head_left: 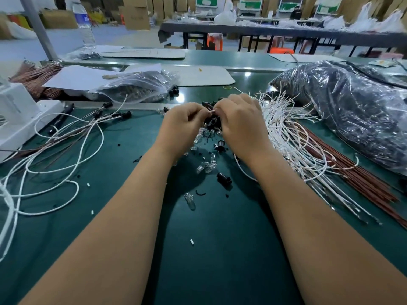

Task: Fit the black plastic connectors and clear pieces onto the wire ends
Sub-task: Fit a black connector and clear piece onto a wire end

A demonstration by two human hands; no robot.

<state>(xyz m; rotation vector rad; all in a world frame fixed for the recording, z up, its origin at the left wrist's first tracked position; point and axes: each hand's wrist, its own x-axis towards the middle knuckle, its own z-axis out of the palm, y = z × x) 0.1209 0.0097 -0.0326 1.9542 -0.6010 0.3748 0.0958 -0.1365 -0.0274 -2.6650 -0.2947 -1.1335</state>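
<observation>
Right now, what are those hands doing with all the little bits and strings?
A person is putting small parts onto wire ends at a green table. The left hand and right hand are together over a pile of black connectors and pinch a white wire end between their fingertips. Clear pieces lie scattered nearer the person. A heap of white wires waits on the right, and wires that already carry black connectors lie on the left.
</observation>
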